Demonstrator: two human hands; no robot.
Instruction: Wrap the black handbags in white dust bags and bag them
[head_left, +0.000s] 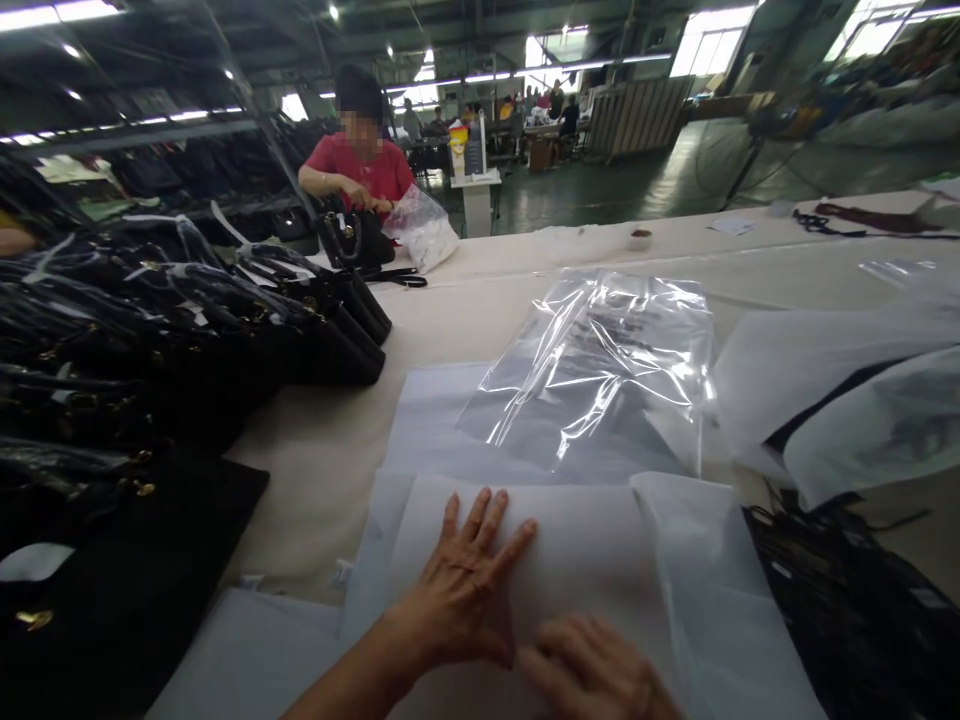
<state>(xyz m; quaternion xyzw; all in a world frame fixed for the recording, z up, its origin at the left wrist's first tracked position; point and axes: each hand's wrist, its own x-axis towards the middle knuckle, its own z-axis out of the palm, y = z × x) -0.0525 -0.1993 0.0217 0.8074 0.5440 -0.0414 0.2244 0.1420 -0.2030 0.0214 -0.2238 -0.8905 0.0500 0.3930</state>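
My left hand lies flat with fingers spread on a white sheet, probably paper or thin foam. Close by on the right, my right hand is over the lower part of this sheet. Its fingers look curled in and are blurred by motion; whatever they hold, if anything, is hidden. A milky translucent plastic bag lies along the sheet's right side. Beyond it, glossy clear plastic bags rest on more pale sheets.
Rows of black handbags with wrapped handles crowd the left. At right lie cloudy plastic bags and a pile of black straps. Across the table, a person in a red top handles a black handbag beside clear plastic.
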